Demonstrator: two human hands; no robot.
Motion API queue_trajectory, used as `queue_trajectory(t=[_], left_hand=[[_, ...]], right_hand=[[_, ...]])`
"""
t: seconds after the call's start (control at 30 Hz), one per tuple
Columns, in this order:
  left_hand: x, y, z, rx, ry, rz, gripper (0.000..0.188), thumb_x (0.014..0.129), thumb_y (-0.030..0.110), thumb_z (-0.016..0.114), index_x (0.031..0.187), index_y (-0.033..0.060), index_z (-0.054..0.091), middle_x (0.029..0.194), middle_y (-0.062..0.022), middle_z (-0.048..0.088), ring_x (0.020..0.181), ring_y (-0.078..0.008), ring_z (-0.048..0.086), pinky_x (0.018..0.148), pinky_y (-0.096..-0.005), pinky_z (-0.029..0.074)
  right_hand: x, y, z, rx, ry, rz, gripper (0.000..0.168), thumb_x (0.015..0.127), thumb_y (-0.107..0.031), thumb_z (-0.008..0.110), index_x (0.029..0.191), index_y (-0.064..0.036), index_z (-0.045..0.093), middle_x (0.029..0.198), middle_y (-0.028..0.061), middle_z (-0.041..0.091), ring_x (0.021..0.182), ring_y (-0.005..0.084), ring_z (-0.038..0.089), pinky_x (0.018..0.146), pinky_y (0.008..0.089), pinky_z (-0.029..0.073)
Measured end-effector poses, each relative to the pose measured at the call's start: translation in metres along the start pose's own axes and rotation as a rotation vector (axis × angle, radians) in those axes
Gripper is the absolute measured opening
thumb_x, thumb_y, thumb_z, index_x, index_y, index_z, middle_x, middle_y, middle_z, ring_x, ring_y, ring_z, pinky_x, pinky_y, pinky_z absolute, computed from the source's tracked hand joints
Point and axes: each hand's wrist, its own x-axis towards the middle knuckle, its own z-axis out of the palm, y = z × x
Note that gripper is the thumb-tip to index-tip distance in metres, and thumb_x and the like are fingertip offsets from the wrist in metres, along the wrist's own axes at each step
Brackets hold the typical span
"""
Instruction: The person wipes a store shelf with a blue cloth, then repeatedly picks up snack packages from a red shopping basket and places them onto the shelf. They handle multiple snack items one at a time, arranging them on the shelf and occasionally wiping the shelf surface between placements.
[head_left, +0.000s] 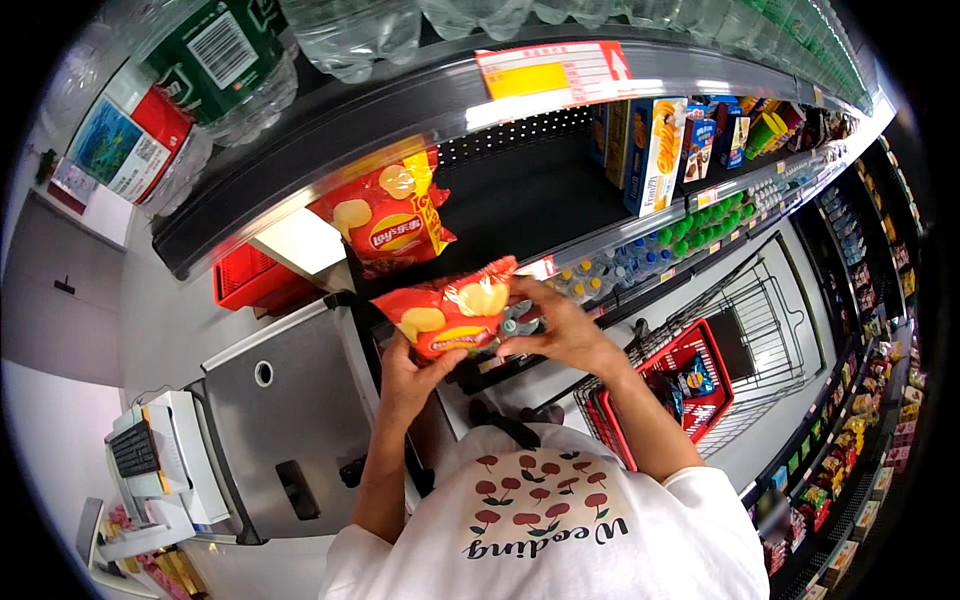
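My left hand (409, 379) grips a red Lay's potato chip bag (450, 311) by its lower left part, with the thumb across the front. At the bag's right edge is my right hand (566, 326), its thumb and fingers spread apart. Its fingertips lie close to the bag's upper right corner; whether they touch it is unclear. The bag is tilted, in front of the shelf's edge. Just behind it, more red Lay's bags (394, 217) stand at the left end of a black shelf (525, 195).
Biscuit boxes (656, 157) stand farther right on the shelf. Large water bottles (225, 67) fill the level above. At right a wire shopping cart (780, 300) carries a red basket (720, 360) with dark blue bags. A metal counter (300, 420) at left bears a black phone (297, 489).
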Motion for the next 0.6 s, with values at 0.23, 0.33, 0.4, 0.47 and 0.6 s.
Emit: queue_trajectory(t=[0.23, 0.33, 0.4, 0.47, 0.6], left_hand=[[0.043, -0.008, -0.029, 0.031, 0.138, 0.101, 0.055, 0.082, 0.004, 0.084, 0.129, -0.0011, 0.055, 0.125, -0.0090, 0.061, 0.110, -0.0162, 0.062, 0.095, -0.0312, 0.051], [0.053, -0.004, -0.032, 0.044, 0.186, 0.076, 0.052, 0.082, 0.006, 0.084, 0.126, -0.0017, 0.056, 0.124, -0.0095, 0.060, 0.110, -0.0184, 0.061, 0.094, -0.0310, 0.051], [0.053, -0.013, -0.031, 0.192, 0.291, 0.112, 0.050, 0.082, 0.006, 0.083, 0.125, -0.0008, 0.057, 0.122, -0.0097, 0.060, 0.110, -0.0193, 0.060, 0.094, -0.0309, 0.050], [0.050, -0.018, -0.031, 0.324, 0.342, 0.149, 0.049, 0.084, 0.008, 0.082, 0.126, 0.0018, 0.056, 0.122, -0.0100, 0.061, 0.111, -0.0196, 0.060, 0.093, -0.0314, 0.050], [0.037, -0.022, -0.025, 0.198, 0.419, 0.154, 0.050, 0.088, 0.007, 0.078, 0.131, 0.0024, 0.054, 0.129, -0.0093, 0.059, 0.112, -0.0159, 0.063, 0.094, -0.0324, 0.051]], right_hand=[[0.068, 0.020, 0.056, -0.036, 0.086, -0.123, 0.064, 0.078, -0.020, 0.086, 0.129, 0.002, 0.054, 0.120, 0.0181, 0.062, 0.108, 0.0336, 0.062, 0.095, 0.0406, 0.053], [0.085, 0.030, 0.063, -0.039, 0.119, -0.090, 0.055, 0.081, -0.020, 0.084, 0.123, 0.002, 0.057, 0.111, 0.0192, 0.063, 0.100, 0.0366, 0.064, 0.091, 0.0412, 0.054], [0.094, 0.039, 0.069, -0.040, 0.117, -0.033, 0.054, 0.081, -0.021, 0.083, 0.124, 0.002, 0.058, 0.110, 0.0204, 0.065, 0.104, 0.0380, 0.064, 0.091, 0.0420, 0.054], [0.096, 0.058, 0.077, -0.086, 0.171, -0.064, 0.056, 0.082, -0.021, 0.083, 0.126, 0.002, 0.058, 0.114, 0.0208, 0.065, 0.107, 0.0379, 0.064, 0.091, 0.0426, 0.054], [0.093, 0.057, 0.082, -0.125, 0.201, -0.028, 0.057, 0.083, -0.021, 0.081, 0.128, 0.003, 0.058, 0.119, 0.0205, 0.066, 0.110, 0.0377, 0.064, 0.092, 0.0429, 0.054]])
